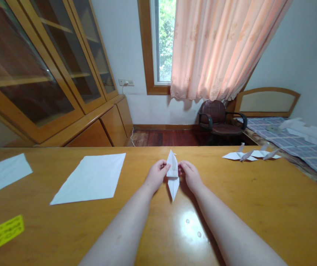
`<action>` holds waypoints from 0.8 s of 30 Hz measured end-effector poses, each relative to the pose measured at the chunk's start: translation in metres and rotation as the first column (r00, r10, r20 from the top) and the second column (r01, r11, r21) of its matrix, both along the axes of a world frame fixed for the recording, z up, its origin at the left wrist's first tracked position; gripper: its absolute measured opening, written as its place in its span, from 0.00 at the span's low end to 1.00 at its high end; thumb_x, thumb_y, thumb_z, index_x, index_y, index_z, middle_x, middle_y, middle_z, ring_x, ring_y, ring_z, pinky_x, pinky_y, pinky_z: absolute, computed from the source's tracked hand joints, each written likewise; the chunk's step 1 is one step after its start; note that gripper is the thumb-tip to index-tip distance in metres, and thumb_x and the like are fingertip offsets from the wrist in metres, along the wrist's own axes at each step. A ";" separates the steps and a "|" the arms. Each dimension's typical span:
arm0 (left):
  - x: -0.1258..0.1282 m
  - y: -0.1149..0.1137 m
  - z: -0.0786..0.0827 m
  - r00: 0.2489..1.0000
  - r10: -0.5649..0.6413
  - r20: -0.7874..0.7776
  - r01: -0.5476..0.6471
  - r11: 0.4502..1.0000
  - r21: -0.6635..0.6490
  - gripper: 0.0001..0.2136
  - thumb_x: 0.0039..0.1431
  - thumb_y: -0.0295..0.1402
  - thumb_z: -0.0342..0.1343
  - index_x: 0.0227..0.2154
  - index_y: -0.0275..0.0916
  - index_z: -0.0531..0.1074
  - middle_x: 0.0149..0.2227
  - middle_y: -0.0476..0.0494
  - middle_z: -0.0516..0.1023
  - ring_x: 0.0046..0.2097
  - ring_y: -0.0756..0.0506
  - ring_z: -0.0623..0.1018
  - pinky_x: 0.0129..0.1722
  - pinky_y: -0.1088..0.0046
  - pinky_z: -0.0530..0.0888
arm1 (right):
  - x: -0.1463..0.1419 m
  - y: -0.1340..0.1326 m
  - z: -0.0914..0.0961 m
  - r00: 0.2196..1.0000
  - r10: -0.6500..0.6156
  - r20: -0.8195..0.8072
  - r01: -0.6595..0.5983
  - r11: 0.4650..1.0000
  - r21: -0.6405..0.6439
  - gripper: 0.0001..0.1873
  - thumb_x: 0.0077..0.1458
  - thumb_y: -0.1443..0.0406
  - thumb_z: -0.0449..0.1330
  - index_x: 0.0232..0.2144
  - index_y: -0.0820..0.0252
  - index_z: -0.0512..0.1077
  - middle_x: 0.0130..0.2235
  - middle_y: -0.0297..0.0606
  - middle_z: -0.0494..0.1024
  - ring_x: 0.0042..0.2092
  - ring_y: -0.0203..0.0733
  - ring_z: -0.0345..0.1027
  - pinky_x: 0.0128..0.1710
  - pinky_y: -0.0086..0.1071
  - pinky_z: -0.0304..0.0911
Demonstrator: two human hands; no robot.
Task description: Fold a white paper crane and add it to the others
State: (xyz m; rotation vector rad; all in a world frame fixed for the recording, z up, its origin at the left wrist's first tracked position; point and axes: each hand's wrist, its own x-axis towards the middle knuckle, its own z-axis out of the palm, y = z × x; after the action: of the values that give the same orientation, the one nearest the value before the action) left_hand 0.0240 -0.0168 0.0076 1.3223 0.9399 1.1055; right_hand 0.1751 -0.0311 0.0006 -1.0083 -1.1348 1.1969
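Note:
A folded white paper piece (173, 188), pointed at its far and near ends, is between my two hands above the wooden table (230, 207). My left hand (156, 175) pinches its left edge, with the thumb lying on top of the paper. At the right edge, my right hand (191, 176) has its fingers curled and closed against the paper; some of those fingertips are hidden. A small tip shows beside the far point of the folded piece. The near half hangs out toward me as a narrow kite shape with a centre crease.
Folded paper cranes (246, 156) stand at the table's far right. Left of my hands lies a flat white sheet (91, 180), with another sheet (4, 175) further left. A yellow label (1, 235) is at the near left. Beyond the table are a chair (216, 118) and a glass-door cabinet (64, 55).

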 end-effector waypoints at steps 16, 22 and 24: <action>0.002 -0.009 0.007 0.976 -0.191 -0.103 0.185 0.981 -0.061 0.11 0.50 0.40 0.55 0.25 0.35 0.67 0.22 0.53 0.66 0.24 0.53 0.64 0.24 0.78 0.59 | 0.005 0.006 -0.001 0.980 -0.147 -0.136 0.139 0.988 -0.062 0.12 0.42 0.58 0.64 0.26 0.60 0.72 0.24 0.31 0.70 0.25 0.32 0.59 0.25 0.27 0.55; 0.002 -0.009 0.006 0.975 -0.197 -0.102 0.193 0.980 -0.049 0.11 0.50 0.40 0.56 0.25 0.35 0.67 0.22 0.53 0.66 0.24 0.53 0.65 0.24 0.78 0.60 | 0.004 0.008 -0.004 0.977 -0.135 -0.167 0.112 0.984 -0.142 0.15 0.42 0.54 0.63 0.21 0.60 0.67 0.19 0.28 0.65 0.22 0.30 0.57 0.22 0.26 0.53; 0.002 -0.007 0.004 0.988 -0.130 -0.086 0.128 0.991 -0.028 0.11 0.50 0.40 0.56 0.26 0.35 0.67 0.22 0.52 0.68 0.25 0.53 0.66 0.25 0.78 0.61 | 0.004 0.008 -0.004 0.974 -0.159 -0.163 0.137 0.981 -0.138 0.16 0.43 0.54 0.63 0.22 0.60 0.66 0.19 0.28 0.65 0.20 0.29 0.55 0.21 0.25 0.51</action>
State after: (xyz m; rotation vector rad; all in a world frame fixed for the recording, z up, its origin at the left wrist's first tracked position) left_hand 0.0259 -0.0234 0.0115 1.4019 0.9147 0.9419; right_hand 0.1788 -0.0227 -0.0033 -1.0432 -0.8410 1.2217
